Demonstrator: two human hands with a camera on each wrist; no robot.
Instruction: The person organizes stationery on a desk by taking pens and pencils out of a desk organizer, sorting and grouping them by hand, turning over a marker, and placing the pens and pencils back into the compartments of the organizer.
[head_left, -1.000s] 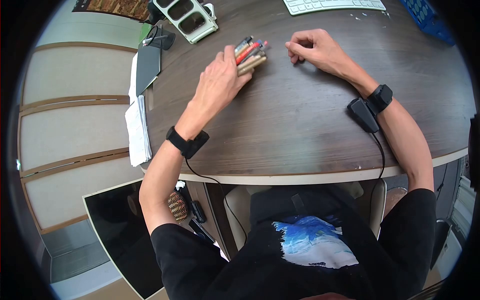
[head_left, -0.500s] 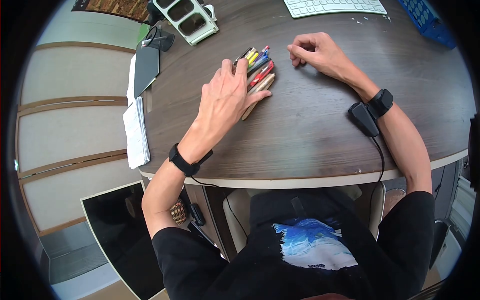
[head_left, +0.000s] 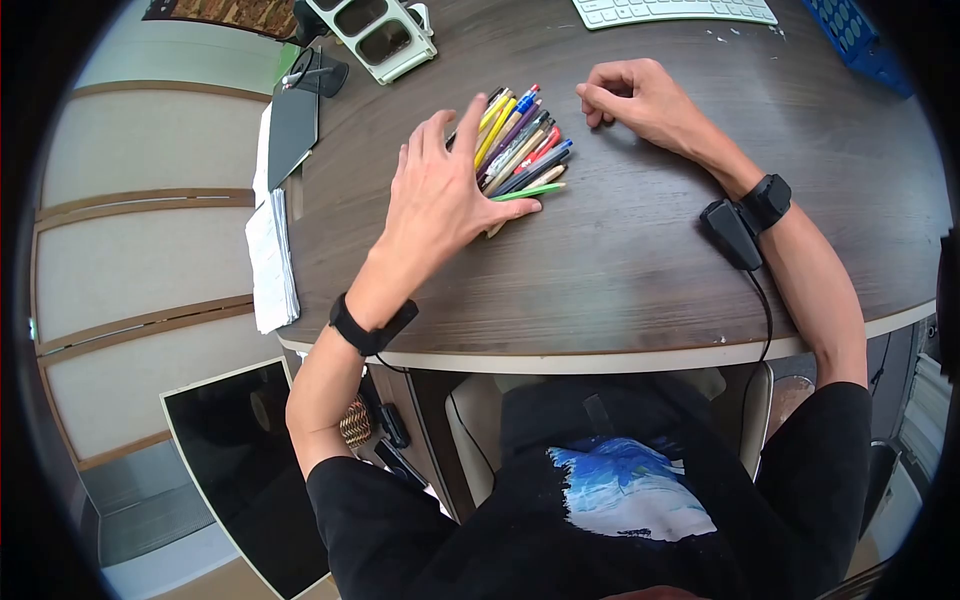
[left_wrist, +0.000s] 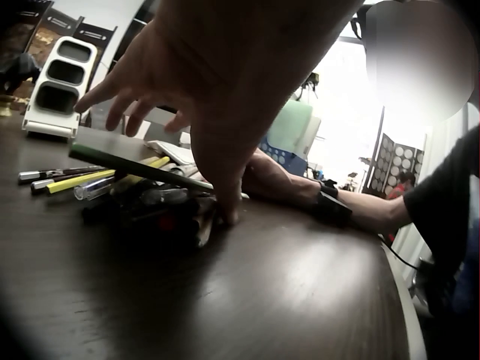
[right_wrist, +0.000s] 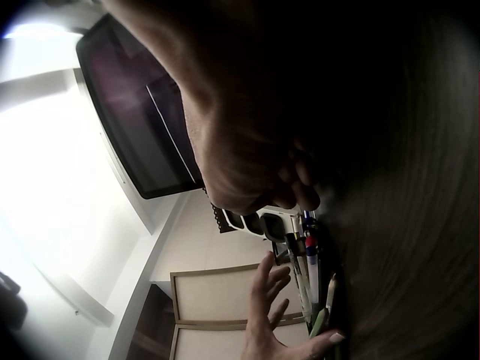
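A loose pile of pens and pencils (head_left: 520,140), in yellow, blue, red, black and bare wood, lies fanned on the brown desk. Over its near left side my left hand (head_left: 432,195) is spread, fingers raised and apart, thumb low along the pile's near edge. A green pencil (head_left: 540,190) slants across the top of the pile, one end beside that thumb; the left wrist view shows it tilted above the others. To the right, my right hand (head_left: 640,100) rests on the desk with loosely curled fingers and nothing in them.
A white three-slot holder (head_left: 385,50) and a black mesh pen cup (head_left: 325,77) stand at the back left. Papers (head_left: 270,265) and a dark folder (head_left: 295,135) lie at the left edge. A white keyboard (head_left: 670,10) and a blue basket (head_left: 855,45) are at the back.
My left hand came down toward me with the bundle of pens and pencils, then loosened its grip. They have fanned out on the desk. The right hand has barely moved.
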